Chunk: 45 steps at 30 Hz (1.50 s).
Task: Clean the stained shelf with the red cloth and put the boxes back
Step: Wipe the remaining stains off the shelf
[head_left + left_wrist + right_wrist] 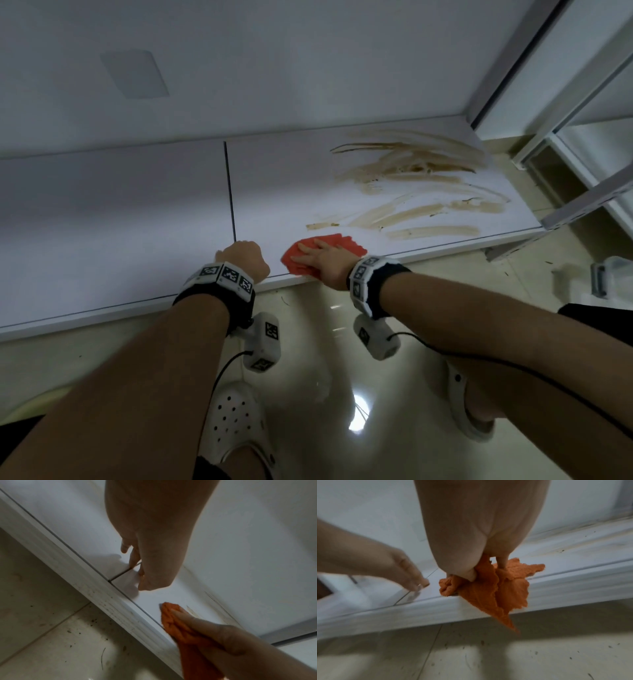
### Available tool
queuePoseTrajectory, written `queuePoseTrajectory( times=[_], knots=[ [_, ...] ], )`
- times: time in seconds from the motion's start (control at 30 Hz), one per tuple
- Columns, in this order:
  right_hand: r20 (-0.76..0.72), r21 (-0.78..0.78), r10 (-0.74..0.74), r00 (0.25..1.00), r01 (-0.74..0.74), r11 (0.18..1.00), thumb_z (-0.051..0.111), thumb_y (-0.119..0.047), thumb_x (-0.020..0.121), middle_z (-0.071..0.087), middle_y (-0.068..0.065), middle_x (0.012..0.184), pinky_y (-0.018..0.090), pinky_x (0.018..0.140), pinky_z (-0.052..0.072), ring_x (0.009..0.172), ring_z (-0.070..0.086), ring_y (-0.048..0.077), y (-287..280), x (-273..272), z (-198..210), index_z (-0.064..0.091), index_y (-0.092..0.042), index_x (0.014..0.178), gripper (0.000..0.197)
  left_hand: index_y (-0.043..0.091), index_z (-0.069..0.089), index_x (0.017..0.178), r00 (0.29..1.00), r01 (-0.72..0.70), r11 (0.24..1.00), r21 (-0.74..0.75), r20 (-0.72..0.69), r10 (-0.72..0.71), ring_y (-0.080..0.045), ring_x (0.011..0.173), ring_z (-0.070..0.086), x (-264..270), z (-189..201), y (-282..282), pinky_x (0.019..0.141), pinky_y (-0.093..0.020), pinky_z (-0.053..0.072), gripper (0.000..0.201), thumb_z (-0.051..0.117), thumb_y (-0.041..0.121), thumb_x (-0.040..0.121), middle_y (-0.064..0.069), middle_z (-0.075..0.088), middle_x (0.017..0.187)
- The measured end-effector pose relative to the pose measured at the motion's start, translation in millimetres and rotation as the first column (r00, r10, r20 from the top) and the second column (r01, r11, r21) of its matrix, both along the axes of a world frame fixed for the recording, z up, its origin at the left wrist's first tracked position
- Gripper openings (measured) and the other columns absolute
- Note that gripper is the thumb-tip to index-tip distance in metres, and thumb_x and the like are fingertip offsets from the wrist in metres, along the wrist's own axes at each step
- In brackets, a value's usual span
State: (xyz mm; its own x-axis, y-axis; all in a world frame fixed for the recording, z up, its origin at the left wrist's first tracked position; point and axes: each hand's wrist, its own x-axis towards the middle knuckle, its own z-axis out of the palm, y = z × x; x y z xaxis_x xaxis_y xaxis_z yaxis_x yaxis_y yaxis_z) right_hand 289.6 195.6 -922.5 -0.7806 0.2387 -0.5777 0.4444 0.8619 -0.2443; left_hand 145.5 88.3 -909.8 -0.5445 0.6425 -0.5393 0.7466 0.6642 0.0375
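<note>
A white shelf [137,212] runs low across the head view, with brown smeared stains [418,171] on its right board. The red cloth [346,241] lies at the shelf's front edge, left of the stains, and part of it hangs over the lip [505,612]. My right hand [317,251] presses flat on the cloth with its fingers straight. My left hand [239,255] rests its fingertips on the bare shelf by the dark seam [229,192], just left of the cloth, and holds nothing. The left wrist view shows the cloth [171,623] under my right hand's fingers [197,623].
A pale metal rack frame [582,192] stands at the shelf's right end. What looks like a clear plastic container [613,277] sits on the glossy tiled floor at far right. My feet in white clogs [236,421] are below the shelf's front edge.
</note>
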Motion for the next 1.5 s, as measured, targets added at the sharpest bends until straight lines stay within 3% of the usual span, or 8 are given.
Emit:
queuePoseTrajectory(
  times=[0.1,0.23,0.43,0.6,0.9,1.13,1.27,1.5],
  knots=[
    [-0.031,-0.027,-0.115,0.993,0.114,0.993,0.043,0.000,0.092,0.002,-0.006,0.160,0.047,0.120,0.009,0.148,0.003,0.025,18,-3,9,0.017,-0.039,0.148,0.073,0.006,0.060,0.103,0.999,0.031,0.999,0.038,0.026,-0.032,-0.028,0.107,0.058,-9,-7,-3,0.094,-0.036,0.047,0.026,0.045,0.016,0.084,-0.010,0.060,0.116],
    [-0.049,0.003,-0.292,0.955,0.292,0.956,0.046,-0.006,0.093,0.002,-0.009,0.159,0.044,0.121,0.005,0.148,0.003,0.021,38,30,18,0.017,-0.042,0.147,0.072,0.016,0.046,0.064,0.999,0.025,0.996,0.081,0.045,-0.029,-0.026,0.096,0.058,-15,-11,-3,0.081,-0.028,0.043,0.019,0.046,0.012,0.083,-0.007,0.062,0.108],
    [-0.008,0.057,-0.132,0.991,0.132,0.990,0.037,-0.013,0.099,0.002,-0.005,0.160,0.053,0.117,0.015,0.147,0.005,0.029,18,45,2,0.015,-0.036,0.149,0.060,0.013,0.043,0.058,0.999,0.002,0.997,0.080,0.036,-0.004,-0.023,0.080,0.054,-12,-8,2,0.076,-0.027,0.047,0.026,0.047,0.010,0.083,-0.005,0.056,0.084],
    [-0.051,-0.012,-0.003,0.999,0.002,1.000,0.038,-0.018,0.101,0.007,-0.011,0.159,0.056,0.117,0.010,0.148,0.003,0.024,8,-3,-3,0.023,-0.041,0.146,0.053,0.008,0.053,0.079,0.999,0.023,0.998,0.066,0.023,-0.025,-0.025,0.091,0.059,-8,-5,3,0.080,-0.029,0.047,0.009,0.048,0.013,0.084,-0.005,0.054,0.086],
    [-0.042,-0.008,-0.331,0.943,0.331,0.944,0.042,0.000,0.093,0.002,-0.008,0.159,0.044,0.120,0.006,0.148,0.002,0.021,44,39,19,0.019,-0.042,0.147,0.072,0.012,0.040,0.058,0.999,-0.021,0.995,0.102,0.031,0.018,-0.023,0.079,0.053,-7,-1,6,0.075,-0.028,0.047,0.027,0.048,0.011,0.084,0.000,0.046,0.067],
    [-0.009,0.030,-0.027,1.000,0.028,0.999,0.036,-0.017,0.101,0.005,-0.008,0.159,0.052,0.117,0.018,0.147,0.005,0.027,19,27,1,0.018,-0.038,0.148,0.055,0.008,0.046,0.066,0.998,-0.037,0.995,0.089,0.061,0.031,-0.026,0.094,0.062,-5,2,5,0.085,-0.032,0.051,0.019,0.047,0.013,0.084,-0.010,0.062,0.096],
    [-0.003,0.038,0.065,0.998,-0.065,0.997,0.041,-0.014,0.099,0.002,-0.010,0.159,0.055,0.117,0.011,0.147,0.002,0.025,12,-21,0,0.015,-0.039,0.148,0.062,0.009,0.046,0.068,0.998,-0.036,0.994,0.101,0.048,0.031,-0.025,0.086,0.057,-2,2,7,0.085,-0.032,0.050,0.018,0.047,0.015,0.085,-0.007,0.055,0.088],
    [-0.087,0.037,-0.218,0.972,0.222,0.974,0.035,-0.011,0.098,0.004,-0.007,0.160,0.044,0.120,0.006,0.147,0.007,0.023,58,-22,9,0.016,-0.039,0.148,0.061,0.011,0.036,0.054,0.999,-0.023,0.993,0.112,0.052,0.017,-0.023,0.075,0.052,-10,-1,9,0.073,-0.028,0.046,0.031,0.047,0.011,0.083,-0.003,0.048,0.065]
  ],
)
